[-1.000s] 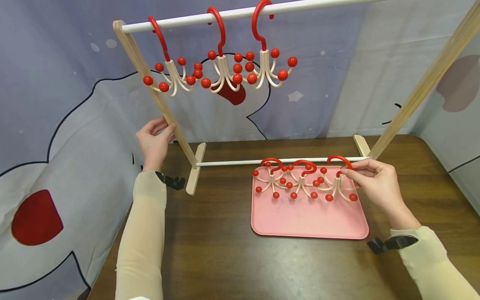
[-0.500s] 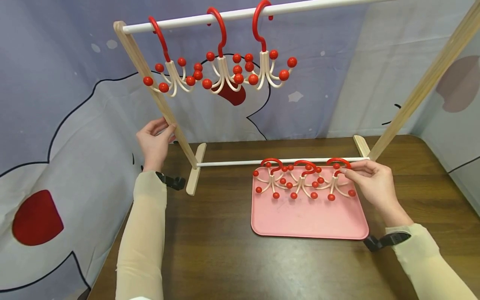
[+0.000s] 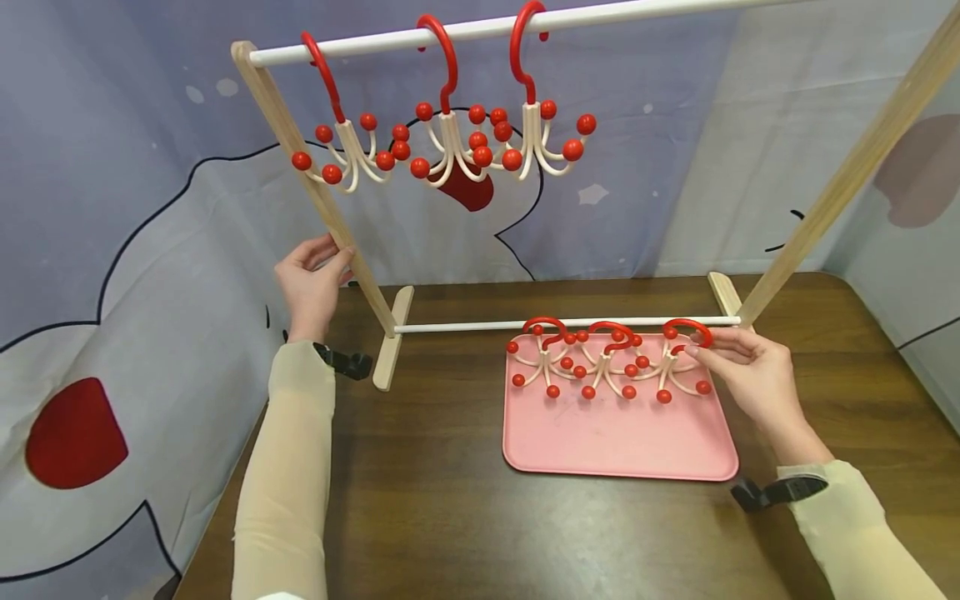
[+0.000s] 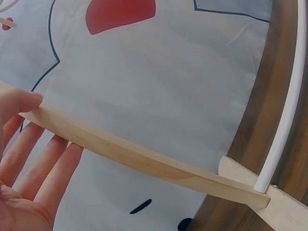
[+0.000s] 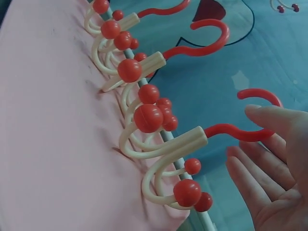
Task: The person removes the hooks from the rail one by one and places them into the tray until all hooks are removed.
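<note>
My left hand (image 3: 309, 279) holds the left wooden post (image 3: 330, 215) of a rack, its thumb on one side and its fingers on the other in the left wrist view. On a pink tray (image 3: 607, 442) stand three cream hangers with red hooks and red ball tips. The red hook of the rightmost hanger (image 5: 185, 142) lies between the thumb and fingers of my right hand (image 3: 757, 387). The middle hanger (image 3: 604, 363) and the left hanger (image 3: 544, 360) are untouched. Three more such hangers (image 3: 448, 133) hang from the rack's white top bar (image 3: 637, 12).
A white lower bar (image 3: 457, 327) runs behind the tray between the rack's wooden feet. The right post (image 3: 847, 175) rises behind my right hand. A patterned cloth (image 3: 600, 225) stands behind the brown table (image 3: 435, 483).
The rightmost tray hanger shifted slightly left with my right hand, then its hook swung a little right. The left hand keeps its place on the post. The hanging hangers sway slightly.
</note>
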The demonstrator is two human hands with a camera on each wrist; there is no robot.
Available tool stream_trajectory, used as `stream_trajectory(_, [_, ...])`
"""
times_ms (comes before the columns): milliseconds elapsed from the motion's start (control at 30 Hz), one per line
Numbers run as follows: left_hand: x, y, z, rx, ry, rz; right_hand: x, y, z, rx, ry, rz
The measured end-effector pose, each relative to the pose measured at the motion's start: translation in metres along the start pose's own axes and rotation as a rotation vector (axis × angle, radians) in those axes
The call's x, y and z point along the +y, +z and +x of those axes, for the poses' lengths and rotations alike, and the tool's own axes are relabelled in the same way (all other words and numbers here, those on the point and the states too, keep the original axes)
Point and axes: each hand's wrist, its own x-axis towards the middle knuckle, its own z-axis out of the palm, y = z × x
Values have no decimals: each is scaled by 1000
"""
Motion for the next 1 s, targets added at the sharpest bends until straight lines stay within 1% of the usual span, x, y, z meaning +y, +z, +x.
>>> stream_trajectory(233, [0,0,-1,5,2,-5,-12,-5,-1,9,-36,84])
stream_trajectory(333, [0,0,-1,4,7,-12,-18,-8,0,11,-47,86])
stream_trajectory(500, [0,0,0,4,12,-20,-29,-12,1,38,-71,103])
stream_trajectory(733, [-1,1,0,6,14,-25,-45,-13,2,42,-95,213])
stream_trajectory(867, [-1,1,0,6,15,-21,-56,-11,2,38,-110,230])
stream_trajectory(1000, [-1,1,0,8,16,-17,-67,-7,2,21,-128,205])
